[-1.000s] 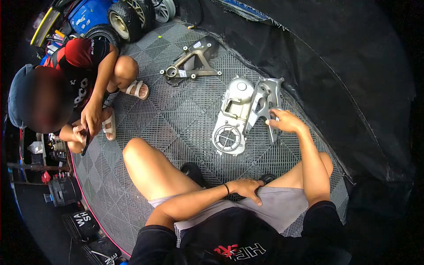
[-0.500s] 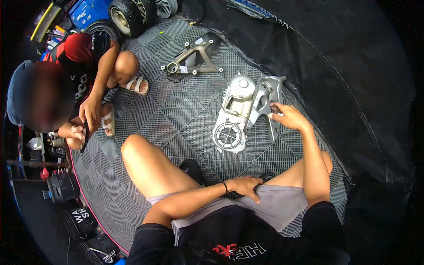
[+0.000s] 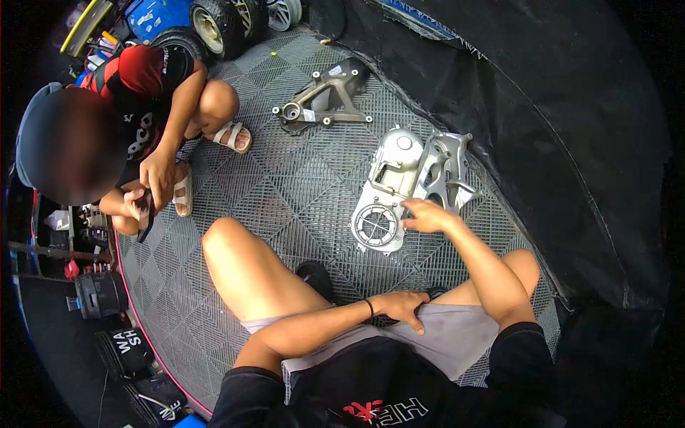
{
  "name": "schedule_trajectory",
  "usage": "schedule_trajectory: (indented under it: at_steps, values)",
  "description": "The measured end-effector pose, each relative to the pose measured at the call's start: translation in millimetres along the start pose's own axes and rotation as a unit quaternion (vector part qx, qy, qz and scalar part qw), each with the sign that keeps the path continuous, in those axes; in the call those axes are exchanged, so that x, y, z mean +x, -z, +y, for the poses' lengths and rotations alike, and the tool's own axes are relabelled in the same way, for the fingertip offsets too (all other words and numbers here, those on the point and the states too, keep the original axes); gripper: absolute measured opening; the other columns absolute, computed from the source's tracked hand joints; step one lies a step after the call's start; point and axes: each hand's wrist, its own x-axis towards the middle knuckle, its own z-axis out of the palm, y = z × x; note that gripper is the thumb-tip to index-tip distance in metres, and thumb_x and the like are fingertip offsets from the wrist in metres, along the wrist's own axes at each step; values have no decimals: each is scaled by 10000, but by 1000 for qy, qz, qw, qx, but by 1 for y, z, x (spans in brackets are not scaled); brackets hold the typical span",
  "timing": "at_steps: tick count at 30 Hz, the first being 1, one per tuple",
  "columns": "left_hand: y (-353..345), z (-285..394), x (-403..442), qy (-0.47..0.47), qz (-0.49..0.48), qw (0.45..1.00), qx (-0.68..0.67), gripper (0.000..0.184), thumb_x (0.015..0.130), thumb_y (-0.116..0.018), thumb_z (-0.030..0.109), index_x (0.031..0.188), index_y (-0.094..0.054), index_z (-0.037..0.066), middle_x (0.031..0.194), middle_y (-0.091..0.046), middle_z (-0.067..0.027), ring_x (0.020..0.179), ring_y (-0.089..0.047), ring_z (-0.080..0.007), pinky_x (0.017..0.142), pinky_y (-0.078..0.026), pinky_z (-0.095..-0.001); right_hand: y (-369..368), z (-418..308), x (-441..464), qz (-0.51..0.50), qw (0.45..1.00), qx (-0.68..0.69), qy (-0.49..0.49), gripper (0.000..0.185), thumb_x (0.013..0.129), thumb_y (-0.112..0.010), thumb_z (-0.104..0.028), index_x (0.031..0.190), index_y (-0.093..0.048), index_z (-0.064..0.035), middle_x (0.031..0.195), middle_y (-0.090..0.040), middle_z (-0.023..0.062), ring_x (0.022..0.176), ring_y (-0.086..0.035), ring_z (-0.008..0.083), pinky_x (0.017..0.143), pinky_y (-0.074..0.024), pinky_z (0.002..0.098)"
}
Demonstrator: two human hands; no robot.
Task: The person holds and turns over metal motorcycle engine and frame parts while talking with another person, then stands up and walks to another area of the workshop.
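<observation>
The right hand [image 3: 428, 216] hides the lower part of the angular silver-grey metal frame [image 3: 448, 158], which lies beside the long silver metal cover with a round grille [image 3: 391, 192], near the black-sheeted edge of the grey grid-tile floor [image 3: 300, 178]. The contents of the black container lettered WASH [image 3: 130, 358], by the floor's pink-trimmed edge, cannot be made out. The right hand's fingers are slightly parted; whether they touch metal cannot be told. The left hand [image 3: 401, 307], loosely spread, rests on grey shorts [image 3: 457, 332].
</observation>
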Motion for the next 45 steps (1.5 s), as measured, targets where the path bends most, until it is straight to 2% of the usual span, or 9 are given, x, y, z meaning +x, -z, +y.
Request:
schedule_trajectory:
  at_steps: [1, 2, 8, 11, 14, 16, 19, 31, 45]
  values:
    - [-1, -1, 1, -2, 0, 1000, 2, 905, 675, -803, 534, 1288, -487, -51, 1150, -594, -250, 1106, -577, -395, 938, -451, -445, -9, -10, 0, 12, 999, -7, 42, 737, 876, -647, -460, 1391, -446, 28, 1439, -405, 318, 1333, -429, 419, 1116, -354, 419]
    - [-1, -3, 1, -4, 1, 1000, 5, 902, 677, -803, 531, 1286, -487, -55, 1158, -593, -253, 1113, -575, -395, 943, -450, -445, -13, -18, 3, -47, 999, -6, -10, 752, 870, -649, -479, 1409, -441, 2, 1454, -359, 348, 1355, -391, 443, 1134, -333, 415]
    - [-7, -12, 1, -18, 24, 1000, 9, 872, 681, -810, 502, 1268, -499, -64, 1169, -592, -257, 1130, -567, -394, 960, -443, -436, -50, -24, 20, -98, 995, -17, -28, 791, 861, -654, -497, 1442, -412, -17, 1499, -161, 419, 1357, -360, 494, 1152, -306, 420]
    - [-6, -12, -1, -20, 25, 999, -9, 854, 678, -814, 492, 1252, -513, -65, 1171, -593, -255, 1137, -564, -393, 966, -439, -433, -66, -14, 31, -69, 996, -61, 0, 788, 863, -657, -489, 1442, -410, -14, 1494, -132, 435, 1261, -477, 500, 1053, -438, 430]
    - [-6, -12, -3, -17, 28, 999, -18, 843, 674, -816, 488, 1239, -524, -65, 1169, -596, -254, 1139, -565, -392, 970, -438, -433, -48, -31, 23, -89, 996, 10, -29, 795, 860, -666, -485, 1443, -405, -11, 1495, -122, 434, 1129, -587, 486, 864, -560, 411]
    - [-5, -13, -2, -16, 28, 999, -16, 844, 675, -815, 488, 1239, -524, -66, 1170, -598, -255, 1140, -566, -391, 972, -437, -433, -40, -38, 25, -116, 991, 25, -59, 806, 855, -673, -487, 1445, -398, -10, 1501, -101, 429, 1066, -625, 463, 735, -589, 385]
    - [-5, -13, -3, -9, 19, 1000, -12, 868, 682, -808, 497, 1262, -504, -71, 1186, -595, -264, 1149, -566, -392, 982, -435, -432, -36, -40, 28, -137, 987, 33, -83, 835, 847, -683, -484, 1465, -368, -20, 1518, -61, 409, 1083, -627, 436, 645, -616, 344]
    - [0, -3, -5, 24, -11, 999, -26, 966, 696, -790, 540, 1342, -412, -71, 1213, -595, -296, 1153, -580, -410, 987, -447, -436, -30, -46, 18, -143, 985, 56, -79, 839, 852, -683, -484, 1481, -346, -41, 1545, -73, 353, 1201, -538, 462, 634, -635, 355]
    - [1, 0, -3, 7, 13, 1000, 3, 938, 677, -809, 527, 1322, -445, -49, 1118, -625, -267, 1085, -601, -414, 935, -459, -455, -27, -45, 4, -104, 992, 47, -56, 812, 849, -673, -479, 1459, -382, -30, 1526, -179, 348, 1073, -629, 428, 653, -624, 364]
